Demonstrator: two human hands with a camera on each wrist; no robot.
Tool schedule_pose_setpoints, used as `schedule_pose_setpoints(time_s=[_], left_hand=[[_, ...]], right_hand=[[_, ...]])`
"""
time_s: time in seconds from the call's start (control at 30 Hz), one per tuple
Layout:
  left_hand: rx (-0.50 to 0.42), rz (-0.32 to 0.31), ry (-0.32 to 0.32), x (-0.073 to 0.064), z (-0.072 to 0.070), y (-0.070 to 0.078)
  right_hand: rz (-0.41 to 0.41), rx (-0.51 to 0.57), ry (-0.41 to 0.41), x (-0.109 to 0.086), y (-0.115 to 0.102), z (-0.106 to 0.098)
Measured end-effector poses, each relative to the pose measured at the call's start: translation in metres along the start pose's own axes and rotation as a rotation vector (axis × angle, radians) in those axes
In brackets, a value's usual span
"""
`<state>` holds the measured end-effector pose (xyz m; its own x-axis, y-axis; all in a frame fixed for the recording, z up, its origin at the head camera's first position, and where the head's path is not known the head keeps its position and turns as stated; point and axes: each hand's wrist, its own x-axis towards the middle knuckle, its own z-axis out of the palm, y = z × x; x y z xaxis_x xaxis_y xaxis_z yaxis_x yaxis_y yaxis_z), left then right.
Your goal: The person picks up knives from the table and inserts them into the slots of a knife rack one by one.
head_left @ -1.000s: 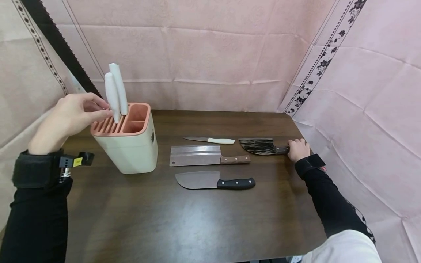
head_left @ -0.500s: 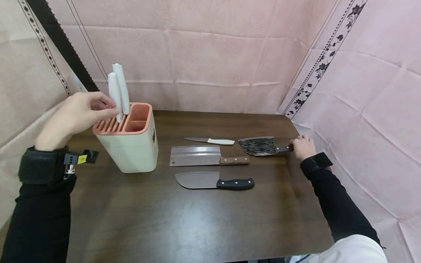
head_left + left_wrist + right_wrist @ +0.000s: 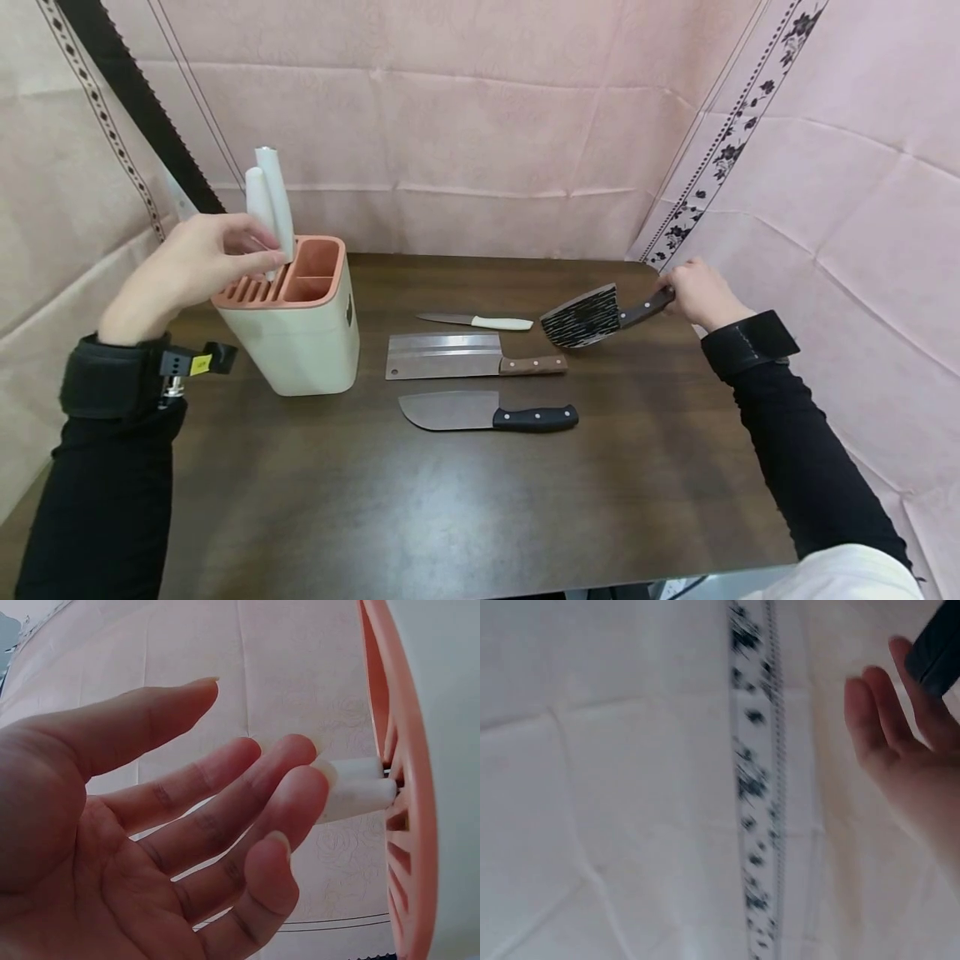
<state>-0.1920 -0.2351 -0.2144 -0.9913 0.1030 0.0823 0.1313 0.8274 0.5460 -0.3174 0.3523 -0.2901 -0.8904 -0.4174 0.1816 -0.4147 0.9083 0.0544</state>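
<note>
My right hand [image 3: 701,293] grips the end of a dark wooden handle belonging to a cleaver [image 3: 581,318] with a black-streaked blade. The handle end is raised and the blade slants down to the left. In the right wrist view only the butt of the cleaver's handle [image 3: 937,652] shows, beside the fingers. My left hand [image 3: 202,262] hovers over the slots of a pale green knife block [image 3: 303,350] with a pink top. Its fingers are loosely bent around nothing, as the left wrist view shows, close to two white-handled knives [image 3: 276,204] standing in the slots.
On the brown table [image 3: 360,508] lie a small white-handled knife [image 3: 498,323], a wooden-handled cleaver [image 3: 450,357] and a black-handled knife [image 3: 536,419], roughly parallel. Pink cloth [image 3: 480,125] hangs behind the table and along both sides.
My right hand has lifted the streaked cleaver's handle, tilting it up from lying flat on the table. My left hand has shifted slightly right, over the slots.
</note>
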Motion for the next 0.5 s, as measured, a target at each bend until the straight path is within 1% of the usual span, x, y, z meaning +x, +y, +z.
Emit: schedule_pose_setpoints(time_s=[0.2,0.37,0.5], left_hand=[[0.005,0.013,-0.03,-0.001,0.003,0.002],[0.013,0.047,-0.033,0.001,0.006,0.007],[0.035,0.071,-0.04,0.003,0.009,0.015]], right_hand=[[-0.054,0.066,-0.043,0.012,-0.021,-0.026],[-0.095,0.174,-0.086,0.022,-0.035,-0.04],[-0.093,0.242,-0.094,0.027,-0.046,-0.047]])
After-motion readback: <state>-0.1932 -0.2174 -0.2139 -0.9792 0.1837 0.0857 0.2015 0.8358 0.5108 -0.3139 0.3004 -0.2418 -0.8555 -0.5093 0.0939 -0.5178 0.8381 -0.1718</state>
